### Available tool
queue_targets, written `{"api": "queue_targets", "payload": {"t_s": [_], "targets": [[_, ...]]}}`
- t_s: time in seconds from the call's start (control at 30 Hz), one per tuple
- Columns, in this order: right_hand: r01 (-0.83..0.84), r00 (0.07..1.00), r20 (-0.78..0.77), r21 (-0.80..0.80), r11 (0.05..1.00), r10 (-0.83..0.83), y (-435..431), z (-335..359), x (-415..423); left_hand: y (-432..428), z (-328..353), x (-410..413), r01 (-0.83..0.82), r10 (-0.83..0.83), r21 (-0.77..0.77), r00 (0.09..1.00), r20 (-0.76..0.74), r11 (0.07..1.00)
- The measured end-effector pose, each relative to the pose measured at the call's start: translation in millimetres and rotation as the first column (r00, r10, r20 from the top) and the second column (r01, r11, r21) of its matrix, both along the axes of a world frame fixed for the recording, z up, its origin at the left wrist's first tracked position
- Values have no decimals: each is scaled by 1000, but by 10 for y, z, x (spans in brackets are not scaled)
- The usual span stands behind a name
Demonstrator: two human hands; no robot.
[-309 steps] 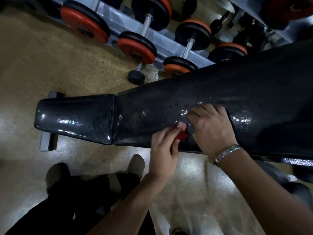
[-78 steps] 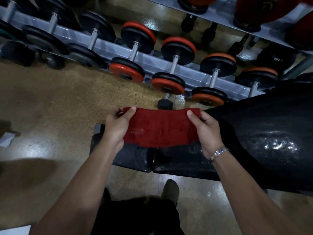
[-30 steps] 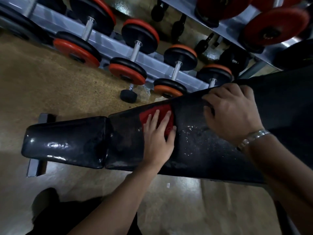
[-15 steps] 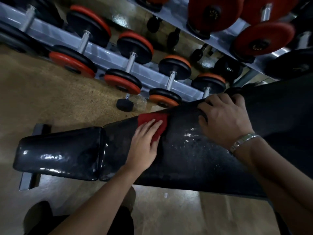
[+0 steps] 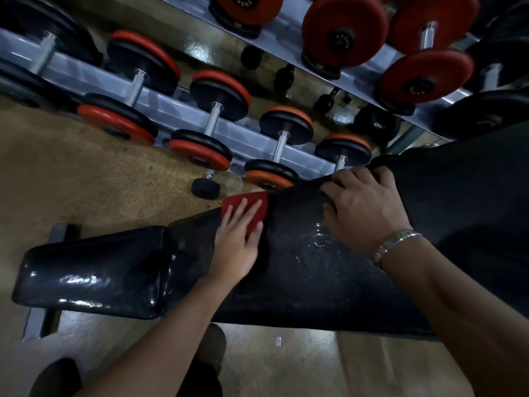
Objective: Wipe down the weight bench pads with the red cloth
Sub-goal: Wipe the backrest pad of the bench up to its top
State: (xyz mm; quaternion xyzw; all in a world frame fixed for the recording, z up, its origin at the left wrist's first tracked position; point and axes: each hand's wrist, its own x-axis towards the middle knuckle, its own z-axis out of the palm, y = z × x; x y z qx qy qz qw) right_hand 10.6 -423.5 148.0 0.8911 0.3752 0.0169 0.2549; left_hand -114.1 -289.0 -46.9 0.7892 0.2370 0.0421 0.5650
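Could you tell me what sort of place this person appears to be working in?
Most likely a gym's free-weight area: a padded black weight bench stands on the floor, and the metal rack behind it holds rows of dumbbells with red and black plates. One small dumbbell lies on the floor.

Seat pad (image 5: pixel 94 270): black vinyl-type upholstery, high gloss, smooth, creased at the corners. Back pad (image 5: pixel 329 276): same black covering, finely grained, wet-looking sheen near the centre. Red cloth (image 5: pixel 264 209): matt, napped textile. Dumbbell handles (image 5: pixel 213 121): bright polished metal. Red plates (image 5: pixel 343 35): matt finish. Rack (image 5: pixel 252 144): smooth grey painted metal. Floor (image 5: pixel 86 173): speckled, granular-looking, glossy. Wristband (image 5: pixel 396 242): shiny metal links
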Motion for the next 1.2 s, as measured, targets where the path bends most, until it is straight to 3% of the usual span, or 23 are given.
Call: {"api": "queue_targets", "payload": {"t_s": [0.13, 0.27, 0.33, 0.47, 0.57, 0.7, 0.83, 0.9, 1.07, 1.2], "targets": [[1, 1000, -3, -10, 1000, -1, 19, -2, -15, -155, 342, 434, -11, 12, -18, 999, 51, 1000], [16, 1000, -18, -17, 1000, -16, 32, 39, -18, -325, 335, -26, 61, -68, 48, 983, 168, 997], [11, 1000, -20, -19, 1000, -12, 30, 48, -22, -275, 183, -233, 41, -47, 45, 989, 143, 998], [-2, 1000, -23, -8, 1000, 2, 7, 23, -47, -274, 320, 137, -93, 94, -21, 995, 28, 995], [-13, 1000, -27, -5, 1000, 13, -24, -1, -45, -470, 533, 267, -27, 22, 42, 994, 109, 999], [-35, 998, -44, -5, 999, 35, -51, 28, -20, -376, 255, -154, 40, -49, 52, 981, 189, 998], [-42, 997, -58, -36, 998, 40, -65, 38, -21, -308, 220, -50, -109, 118, -114, 990, 74, 987], [-51, 997, -68, -52, 997, 47, -71, 33, -31, -463, 421, 55, -104, 112, -102, 991, 78, 989], [-56, 993, -106, -105, 993, 45, -75, 102, -48, -583, 366, -375, 81, -85, 31, 978, 188, 996], [-52, 991, -129, -133, 990, 35, -106, 125, -56, -402, 339, -188, -67, 69, -76, 998, 17, 995]]}}
